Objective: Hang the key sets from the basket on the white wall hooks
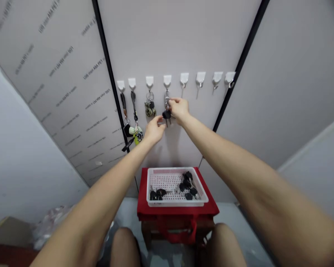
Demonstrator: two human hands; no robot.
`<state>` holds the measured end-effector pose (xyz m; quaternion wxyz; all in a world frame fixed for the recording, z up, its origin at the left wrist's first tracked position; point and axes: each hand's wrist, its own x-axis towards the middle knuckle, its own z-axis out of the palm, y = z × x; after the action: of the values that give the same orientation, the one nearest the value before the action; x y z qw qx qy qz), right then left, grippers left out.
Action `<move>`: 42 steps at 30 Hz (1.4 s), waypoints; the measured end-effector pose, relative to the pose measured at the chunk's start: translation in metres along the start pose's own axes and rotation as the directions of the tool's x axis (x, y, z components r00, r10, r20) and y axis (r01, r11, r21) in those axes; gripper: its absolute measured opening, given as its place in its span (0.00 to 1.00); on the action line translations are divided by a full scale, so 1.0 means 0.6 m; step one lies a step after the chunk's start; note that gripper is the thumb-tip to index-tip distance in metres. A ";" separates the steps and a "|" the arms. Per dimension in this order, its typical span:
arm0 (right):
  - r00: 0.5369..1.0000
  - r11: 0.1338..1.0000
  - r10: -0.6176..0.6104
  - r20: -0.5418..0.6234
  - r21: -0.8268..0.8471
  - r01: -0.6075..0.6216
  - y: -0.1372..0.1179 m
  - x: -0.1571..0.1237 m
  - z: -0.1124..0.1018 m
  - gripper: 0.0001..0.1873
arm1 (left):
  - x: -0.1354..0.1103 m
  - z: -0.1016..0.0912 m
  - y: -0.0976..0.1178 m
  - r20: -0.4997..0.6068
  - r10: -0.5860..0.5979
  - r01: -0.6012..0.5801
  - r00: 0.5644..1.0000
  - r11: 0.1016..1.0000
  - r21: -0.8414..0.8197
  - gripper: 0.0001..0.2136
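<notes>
A bunch of keys with black heads hangs by its metal ring from the fourth white hook from the left. My right hand pinches it from the right, near the ring. From the lower left, my left hand has its curled fingertips against the edge of a black key head. Just left hangs another key bunch with brass-coloured pieces. Further left are a keychain with a green and yellow charm and one with a dark strap.
Bare white hooks continue to the right along the wall panel. Below, a white perforated basket holds several black-headed keys. It rests on a red cloth over a wooden stool, between my knees.
</notes>
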<state>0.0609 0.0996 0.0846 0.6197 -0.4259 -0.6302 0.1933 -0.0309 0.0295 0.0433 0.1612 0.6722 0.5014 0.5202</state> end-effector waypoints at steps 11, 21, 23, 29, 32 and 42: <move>0.871 0.982 0.116 0.477 -0.184 -0.030 0.098 -0.222 -0.058 0.10 | -0.178 0.014 -0.118 0.513 -0.168 0.010 0.842 0.955 0.295 0.12; 0.483 0.921 0.340 0.807 -0.388 0.000 0.162 -0.395 -0.066 0.10 | -0.255 0.033 -0.154 0.706 -0.205 -0.302 0.678 0.798 0.522 0.11; 0.492 0.910 0.359 0.793 -0.415 0.004 0.160 -0.396 -0.064 0.10 | -0.254 0.038 -0.153 0.693 -0.195 -0.294 0.694 0.802 0.520 0.09; 0.556 0.911 0.365 0.747 -0.409 -0.049 0.164 -0.400 -0.065 0.08 | -0.245 0.046 -0.155 0.610 -0.191 -0.145 0.769 0.878 0.457 0.06; 0.639 0.921 0.359 0.680 -0.370 -0.124 0.164 -0.400 -0.067 0.08 | -0.238 0.052 -0.162 0.545 -0.255 0.050 0.798 0.931 0.362 0.05; 0.812 0.952 0.307 0.496 -0.163 -0.260 0.133 -0.359 -0.080 0.09 | -0.198 0.055 -0.130 0.467 -0.325 0.399 0.822 0.915 -0.066 0.03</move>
<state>0.1017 -0.0362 -0.1024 0.3732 -0.4742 -0.7103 0.3624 -0.0371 -0.0257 -0.0916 0.4216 0.6503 0.5259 0.3505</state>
